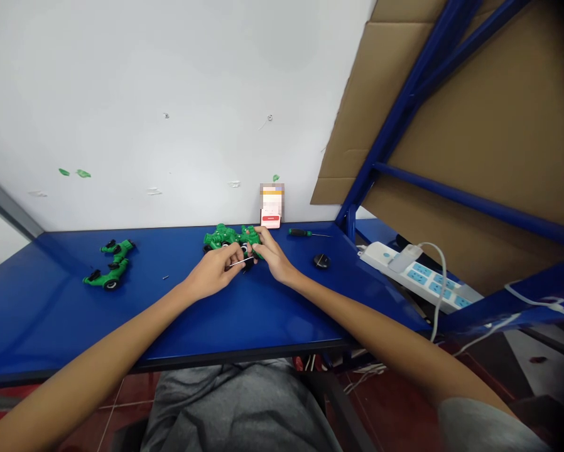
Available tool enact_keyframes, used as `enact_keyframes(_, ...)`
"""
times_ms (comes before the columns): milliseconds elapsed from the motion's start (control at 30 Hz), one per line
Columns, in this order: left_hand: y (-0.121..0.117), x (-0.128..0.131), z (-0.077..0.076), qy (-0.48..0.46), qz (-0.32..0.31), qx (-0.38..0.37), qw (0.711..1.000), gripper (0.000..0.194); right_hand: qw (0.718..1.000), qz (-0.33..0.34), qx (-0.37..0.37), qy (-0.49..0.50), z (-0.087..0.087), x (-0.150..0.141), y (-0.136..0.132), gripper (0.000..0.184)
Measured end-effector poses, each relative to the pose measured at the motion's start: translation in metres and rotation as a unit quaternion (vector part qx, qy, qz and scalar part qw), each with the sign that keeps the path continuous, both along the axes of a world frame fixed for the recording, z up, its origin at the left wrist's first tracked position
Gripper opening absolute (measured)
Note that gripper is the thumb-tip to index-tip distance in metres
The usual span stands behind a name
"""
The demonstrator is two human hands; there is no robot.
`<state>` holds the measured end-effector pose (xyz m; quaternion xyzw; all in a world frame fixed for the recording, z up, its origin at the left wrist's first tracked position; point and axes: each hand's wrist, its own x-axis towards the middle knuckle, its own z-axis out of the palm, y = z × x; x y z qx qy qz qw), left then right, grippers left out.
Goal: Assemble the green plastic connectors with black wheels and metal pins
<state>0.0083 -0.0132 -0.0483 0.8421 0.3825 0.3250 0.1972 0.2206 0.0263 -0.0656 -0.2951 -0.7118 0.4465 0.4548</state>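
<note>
The left hand [211, 271] pinches a thin metal axle [241, 261], and the right hand [272, 254] grips a green toy car [225, 237] for keep it steady. This car sits at the middle of the blue table [282, 314], with two other cars [112, 263] to its left and a screwdriver [301, 233] to its right.

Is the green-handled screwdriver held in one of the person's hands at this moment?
No, the green-handled screwdriver lies on the blue table, to the right of the right hand.
</note>
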Motion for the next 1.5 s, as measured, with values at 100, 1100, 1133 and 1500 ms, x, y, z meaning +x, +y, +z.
enact_keyframes(100,0.0005,-0.0017,0.0016,0.005,-0.005,-0.007,1.000,0.023,1.000,0.002,0.001,0.002,-0.0004,-0.0002,0.0005,0.034)
enact_keyframes(1100,0.0010,-0.0006,-0.0005,-0.006,-0.009,-0.020,1.000,0.011,1.000,-0.001,-0.002,-0.019,-0.0009,-0.0005,0.0008,0.035)
enact_keyframes(1133,0.0011,-0.0010,-0.0007,-0.009,-0.011,-0.022,1.000,0.011,1.000,-0.001,-0.001,-0.018,-0.0010,-0.0006,0.0007,0.035)
enact_keyframes(1500,0.0012,-0.0010,0.0006,0.014,-0.007,-0.014,1.000,0.023,0.999,-0.004,0.009,-0.034,-0.0019,0.0001,0.0013,0.031)
